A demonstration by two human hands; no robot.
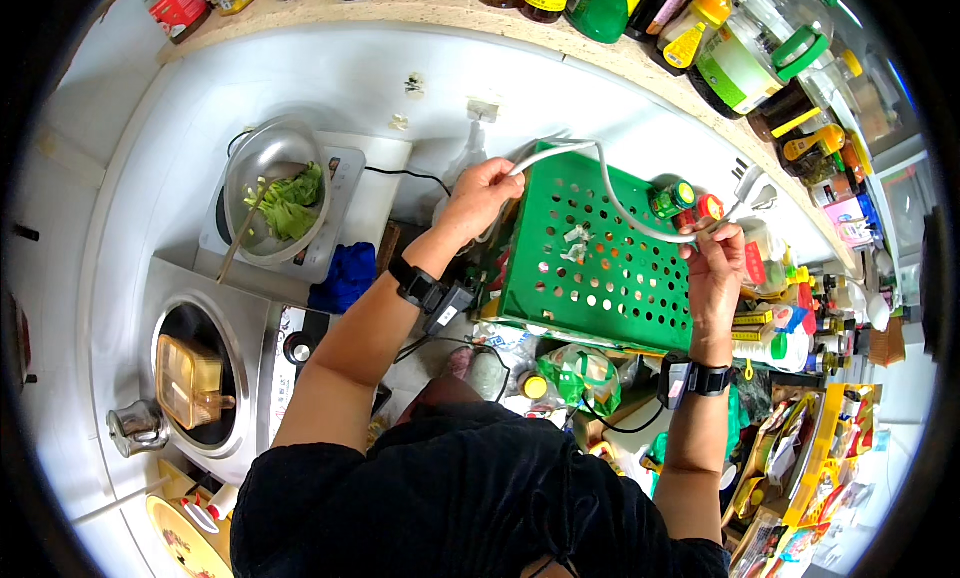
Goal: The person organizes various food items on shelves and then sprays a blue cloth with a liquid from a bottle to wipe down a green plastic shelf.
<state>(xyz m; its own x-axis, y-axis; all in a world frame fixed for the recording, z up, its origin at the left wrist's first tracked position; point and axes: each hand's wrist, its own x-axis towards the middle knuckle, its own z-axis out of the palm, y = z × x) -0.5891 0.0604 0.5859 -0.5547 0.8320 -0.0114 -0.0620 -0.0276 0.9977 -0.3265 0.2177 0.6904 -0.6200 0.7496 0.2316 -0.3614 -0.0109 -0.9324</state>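
Note:
My left hand [484, 194] grips a white electrical cable [628, 218] at its left part, above the left edge of a green perforated plastic crate [547, 278]. My right hand [715, 259] holds the same cable between thumb and fingers, near the crate's right side. Between the hands the cable bends up, then sags over the crate. Its right end runs toward a plug at a wall socket [742, 182]; whether it is plugged in I cannot tell. Scraps of crumpled plastic [576, 244] lie on the crate. Two small jars, one green-lidded [673, 198], stand behind my right hand.
A bowl [319, 210] with leafy greens and chopsticks sits on an induction cooker [346, 195] at left. Beside it lie a blue cloth [345, 278] and a steel-rimmed stove [251, 368] bearing a yellowish container [187, 379]. A shelf [420, 15] of bottles runs above; bags lie below the crate.

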